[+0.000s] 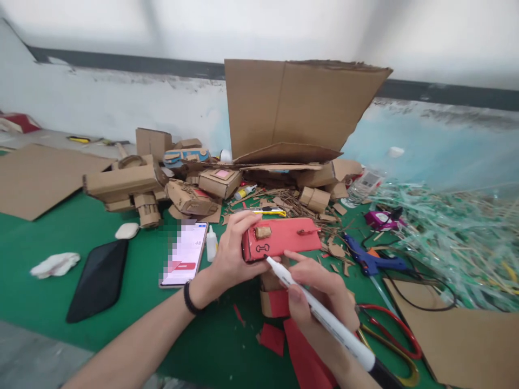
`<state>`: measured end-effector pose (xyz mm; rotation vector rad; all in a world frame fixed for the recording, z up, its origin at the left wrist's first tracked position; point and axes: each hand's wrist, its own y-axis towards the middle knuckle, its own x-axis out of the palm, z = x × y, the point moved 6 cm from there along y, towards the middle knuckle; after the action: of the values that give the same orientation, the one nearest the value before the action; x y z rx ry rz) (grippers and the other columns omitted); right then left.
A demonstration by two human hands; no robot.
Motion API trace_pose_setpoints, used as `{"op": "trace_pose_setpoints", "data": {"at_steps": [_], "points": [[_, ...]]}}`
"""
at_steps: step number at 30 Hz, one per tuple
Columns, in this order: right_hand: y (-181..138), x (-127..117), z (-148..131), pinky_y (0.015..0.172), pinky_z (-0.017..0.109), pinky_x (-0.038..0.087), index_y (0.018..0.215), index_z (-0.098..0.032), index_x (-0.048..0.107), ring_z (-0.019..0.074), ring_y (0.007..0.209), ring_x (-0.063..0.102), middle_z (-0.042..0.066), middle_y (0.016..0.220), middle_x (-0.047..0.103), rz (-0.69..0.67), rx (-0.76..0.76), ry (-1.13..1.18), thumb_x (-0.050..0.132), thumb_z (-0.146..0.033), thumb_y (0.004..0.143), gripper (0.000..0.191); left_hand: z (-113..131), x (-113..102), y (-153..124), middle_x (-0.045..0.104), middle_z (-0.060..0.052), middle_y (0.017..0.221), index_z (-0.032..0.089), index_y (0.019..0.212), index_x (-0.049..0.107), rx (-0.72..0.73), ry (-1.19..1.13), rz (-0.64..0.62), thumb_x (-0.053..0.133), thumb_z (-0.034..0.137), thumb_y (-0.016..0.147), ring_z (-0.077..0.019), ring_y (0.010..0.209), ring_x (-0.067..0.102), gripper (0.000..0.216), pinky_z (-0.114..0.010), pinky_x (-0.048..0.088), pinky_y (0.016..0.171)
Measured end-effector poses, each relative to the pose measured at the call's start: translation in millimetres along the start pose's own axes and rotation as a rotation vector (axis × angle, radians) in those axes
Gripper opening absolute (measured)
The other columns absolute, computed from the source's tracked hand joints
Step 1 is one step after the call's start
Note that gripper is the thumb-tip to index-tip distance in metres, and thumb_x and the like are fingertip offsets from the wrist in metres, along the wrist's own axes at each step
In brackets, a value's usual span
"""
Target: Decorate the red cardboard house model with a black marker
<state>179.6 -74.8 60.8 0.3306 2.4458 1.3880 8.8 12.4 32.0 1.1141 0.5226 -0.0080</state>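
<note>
A cardboard model covered in red paper (290, 232) is gripped at its left end by my left hand (233, 246). Its red face carries a small brown cardboard block and a black bone-shaped outline. My right hand (322, 286) holds a white marker (324, 313), its black tip at the lower edge of the red face, just below the drawing. One finger of that hand rests near the same edge. Under the model, a cardboard part with a red patch (273, 302) is partly hidden. Red paper scraps (271, 339) lie below it.
Beside my left wrist lie a lit phone (186, 254), a glue bottle (211, 244) and a dark phone (98, 281). Cardboard models (121, 183) and scraps fill the back. Scissors (393, 329), a blue glue gun (371, 259) and tangled plastic strips (454, 237) occupy the right.
</note>
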Motion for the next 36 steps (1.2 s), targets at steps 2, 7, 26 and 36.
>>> {"op": "trace_pose_setpoints", "data": {"at_steps": [2, 7, 26, 36], "points": [[-0.3, -1.0, 1.5, 0.095, 0.041, 0.074, 0.109, -0.019, 0.065, 0.0206, 0.083, 0.086, 0.0, 0.085, 0.077, -0.004, 0.022, -0.032, 0.068, -0.009, 0.096, 0.017, -0.3, -0.1, 0.0, 0.064, -0.017, 0.137, 0.024, 0.158, 0.046, 0.001, -0.012, 0.002, 0.09, 0.049, 0.091, -0.0344, 0.126, 0.069, 0.084, -0.052, 0.063, 0.103], [-1.2, -1.5, 1.0, 0.095, 0.038, 0.074, 0.105, -0.019, 0.066, 0.0222, 0.087, 0.087, 0.0, 0.081, 0.077, 0.004, 0.015, -0.11, 0.069, -0.013, 0.097, 0.01, -0.5, -0.6, 0.4, 0.064, -0.017, 0.135, 0.023, 0.157, 0.048, 0.014, -0.029, 0.014, 0.088, 0.051, 0.092, -0.0334, 0.124, 0.07, 0.081, -0.051, 0.064, 0.103], [-2.3, 0.7, 2.9, 0.098, 0.042, 0.074, 0.108, -0.019, 0.067, 0.0191, 0.078, 0.085, 0.0, 0.083, 0.078, -0.013, 0.013, -0.056, 0.068, -0.013, 0.101, 0.01, -4.3, 1.6, -2.8, 0.063, -0.017, 0.137, 0.025, 0.157, 0.046, -0.016, -0.043, -0.004, 0.09, 0.053, 0.09, -0.0353, 0.127, 0.07, 0.085, -0.052, 0.064, 0.103], [-7.2, -1.6, 4.5, 0.089, 0.041, 0.076, 0.111, -0.021, 0.068, 0.0266, 0.096, 0.088, 0.002, 0.088, 0.081, -0.012, 0.042, -0.112, 0.07, -0.016, 0.102, 0.01, -5.7, 2.7, -5.7, 0.062, -0.017, 0.143, 0.025, 0.16, 0.045, -0.029, -0.064, -0.011, 0.09, 0.043, 0.089, -0.0358, 0.132, 0.068, 0.085, -0.052, 0.062, 0.108]]}}
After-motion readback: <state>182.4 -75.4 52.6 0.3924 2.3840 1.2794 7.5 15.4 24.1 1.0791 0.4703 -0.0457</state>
